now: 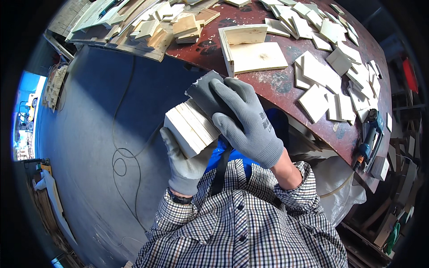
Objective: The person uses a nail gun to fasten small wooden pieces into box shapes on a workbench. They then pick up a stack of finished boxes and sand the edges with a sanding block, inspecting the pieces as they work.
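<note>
A stack of several pale plywood pieces (190, 127), held together as one block, rests in my left hand (185, 167). Its gloved fingers are closed around the near left side, and some of them are hidden under the wood. My right hand (248, 118), in a grey glove, grips a dark grey sheet of sandpaper (205, 91) with a torn edge. The sheet lies against the far right part of the stack, fingers curled over it. Just beyond, an L-shaped joined plywood piece (254, 56) stands at the table edge.
On the dark red table (279, 85) lie many loose plywood squares (315, 102), heaped at the right. A blue power tool (370, 138) rests near its right corner. More wood offcuts (185, 27) sit at the far left. A cable (117, 147) snakes over the grey floor (89, 178).
</note>
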{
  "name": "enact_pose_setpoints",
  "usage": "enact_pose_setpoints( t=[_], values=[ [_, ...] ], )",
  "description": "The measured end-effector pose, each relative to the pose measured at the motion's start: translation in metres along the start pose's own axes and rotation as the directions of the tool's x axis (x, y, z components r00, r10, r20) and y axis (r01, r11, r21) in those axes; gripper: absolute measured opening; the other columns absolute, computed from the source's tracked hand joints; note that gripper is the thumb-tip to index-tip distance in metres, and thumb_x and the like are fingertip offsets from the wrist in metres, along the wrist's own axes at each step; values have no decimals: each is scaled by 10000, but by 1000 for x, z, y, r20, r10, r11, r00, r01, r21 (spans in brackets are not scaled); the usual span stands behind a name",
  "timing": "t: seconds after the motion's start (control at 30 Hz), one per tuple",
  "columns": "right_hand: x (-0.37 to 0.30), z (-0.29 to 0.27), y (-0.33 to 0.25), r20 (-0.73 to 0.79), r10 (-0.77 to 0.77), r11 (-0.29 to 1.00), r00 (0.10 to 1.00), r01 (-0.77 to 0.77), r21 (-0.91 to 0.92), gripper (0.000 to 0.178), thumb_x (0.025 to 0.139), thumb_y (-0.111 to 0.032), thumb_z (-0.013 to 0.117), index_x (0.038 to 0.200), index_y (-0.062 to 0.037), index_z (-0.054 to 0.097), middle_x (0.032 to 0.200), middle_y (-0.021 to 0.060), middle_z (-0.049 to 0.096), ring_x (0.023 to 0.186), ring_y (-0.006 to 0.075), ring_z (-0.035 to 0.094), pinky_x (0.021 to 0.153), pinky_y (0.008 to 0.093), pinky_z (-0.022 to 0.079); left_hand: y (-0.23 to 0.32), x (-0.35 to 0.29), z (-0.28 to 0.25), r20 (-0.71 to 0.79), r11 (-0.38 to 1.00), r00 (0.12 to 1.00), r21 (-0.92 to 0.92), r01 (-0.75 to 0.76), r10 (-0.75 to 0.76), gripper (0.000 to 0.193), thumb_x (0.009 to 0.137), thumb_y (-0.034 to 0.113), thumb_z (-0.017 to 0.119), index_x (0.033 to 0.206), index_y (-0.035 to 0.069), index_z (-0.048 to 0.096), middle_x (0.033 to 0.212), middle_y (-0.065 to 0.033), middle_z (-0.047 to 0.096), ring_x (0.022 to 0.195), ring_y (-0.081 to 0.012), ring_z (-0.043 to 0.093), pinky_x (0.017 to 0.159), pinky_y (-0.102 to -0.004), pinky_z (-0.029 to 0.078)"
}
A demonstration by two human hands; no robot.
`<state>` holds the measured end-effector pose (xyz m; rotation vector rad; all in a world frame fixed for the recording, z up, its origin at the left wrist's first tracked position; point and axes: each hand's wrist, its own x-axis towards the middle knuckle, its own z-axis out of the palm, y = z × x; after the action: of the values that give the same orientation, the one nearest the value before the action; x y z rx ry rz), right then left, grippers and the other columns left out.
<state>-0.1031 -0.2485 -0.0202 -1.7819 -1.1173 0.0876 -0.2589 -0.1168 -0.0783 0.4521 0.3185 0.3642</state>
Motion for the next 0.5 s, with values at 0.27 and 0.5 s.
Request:
enact_pose_setpoints(
  t=[0.27,0.5],
  values=[
    [-10,13,-6,-14,-2,967,1000,-2,-255,583,956,-254,703,1508,-115,574,1449,317,503,1182,456,593,1015,534,463,0,-2,5,-184,981,977,177,-76,108,964,976,890,311,1672,224,337,1666,-124,395,1518,-367,405,1214,-641,345],
    [-59,-16,-4,187,133,922,973,-52,-383,574,928,-249,732,1470,-100,614,1444,292,530,1186,436,594,1023,517,454,15,14,-13,-155,933,975,-301,-198,157,806,997,750,553,1571,187,502,1529,-92,546,1386,-281,519,1180,-501,386]
  ],
)
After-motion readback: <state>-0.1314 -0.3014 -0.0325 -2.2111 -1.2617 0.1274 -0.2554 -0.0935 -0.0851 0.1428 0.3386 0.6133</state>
